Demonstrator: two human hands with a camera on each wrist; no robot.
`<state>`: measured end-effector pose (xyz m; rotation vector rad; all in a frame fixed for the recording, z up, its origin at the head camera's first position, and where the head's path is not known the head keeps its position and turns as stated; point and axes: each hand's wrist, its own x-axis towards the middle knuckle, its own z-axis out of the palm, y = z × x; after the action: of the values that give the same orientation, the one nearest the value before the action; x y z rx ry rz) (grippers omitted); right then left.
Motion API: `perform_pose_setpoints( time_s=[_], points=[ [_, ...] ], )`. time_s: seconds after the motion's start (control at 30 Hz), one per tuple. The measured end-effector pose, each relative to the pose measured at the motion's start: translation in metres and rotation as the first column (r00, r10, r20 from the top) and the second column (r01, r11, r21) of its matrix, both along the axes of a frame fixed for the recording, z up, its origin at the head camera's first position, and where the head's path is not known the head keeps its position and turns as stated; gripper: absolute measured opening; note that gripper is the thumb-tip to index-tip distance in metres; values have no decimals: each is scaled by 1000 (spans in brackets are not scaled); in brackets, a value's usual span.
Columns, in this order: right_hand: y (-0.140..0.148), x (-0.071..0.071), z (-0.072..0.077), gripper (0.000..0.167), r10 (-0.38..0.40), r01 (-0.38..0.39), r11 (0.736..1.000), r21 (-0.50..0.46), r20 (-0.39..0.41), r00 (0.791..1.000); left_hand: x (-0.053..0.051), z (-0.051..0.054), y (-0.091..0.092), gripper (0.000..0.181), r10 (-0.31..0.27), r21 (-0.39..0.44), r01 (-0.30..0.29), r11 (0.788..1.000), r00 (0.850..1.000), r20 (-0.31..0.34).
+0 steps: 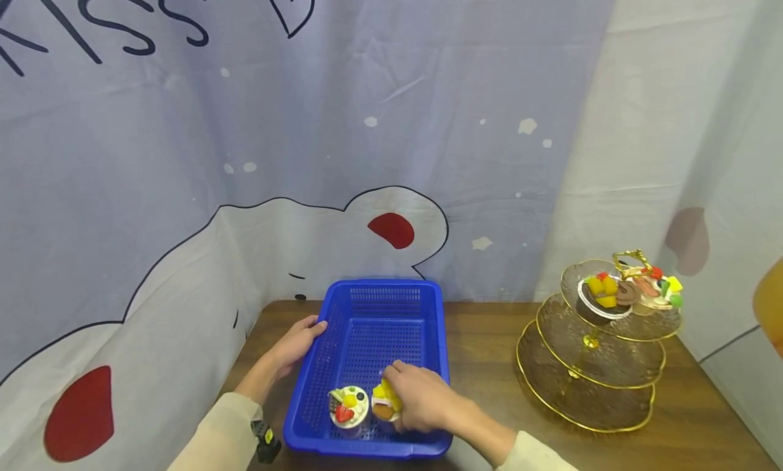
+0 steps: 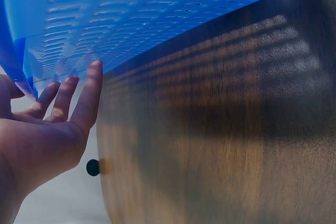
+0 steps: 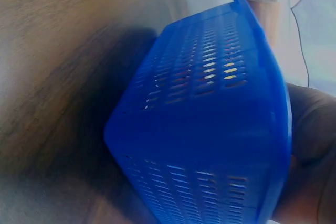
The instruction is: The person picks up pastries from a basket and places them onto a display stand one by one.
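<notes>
Your left hand [image 1: 295, 344] pinches the rim of the blue basket [image 1: 444, 349], thumb over the edge and fingers along the outer wall, probably to steady it. Inside it, your right hand [image 1: 423, 397] grasps the yellow-topped dessert [image 1: 383, 403], just right of the fruit-topped cup [image 1: 350, 408], seemingly from above to clear that neighbour. Beyond your left hand, the cloth [image 1: 293, 117] reads "KISS".
</notes>
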<state>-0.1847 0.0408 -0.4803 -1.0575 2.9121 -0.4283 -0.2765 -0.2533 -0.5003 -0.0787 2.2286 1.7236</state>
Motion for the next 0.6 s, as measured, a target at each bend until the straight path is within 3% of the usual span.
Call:
perform_pose_setpoints(
  time_s=[0.17,0.33,0.6],
  points=[
    [10,-8,12,58,-16,18,994,-112,15,1000,1,1,1,40,4,-12,-4,1000,1000,-2],
    [26,-15,28,64,-29,36,968,-247,32,999,3,2,1,40,6,-18,-6,1000,1000,-3],
    [57,-19,58,67,-84,66,923,-380,-31,996,3,2,2,40,8,-23,-8,1000,1000,-5]
  ],
)
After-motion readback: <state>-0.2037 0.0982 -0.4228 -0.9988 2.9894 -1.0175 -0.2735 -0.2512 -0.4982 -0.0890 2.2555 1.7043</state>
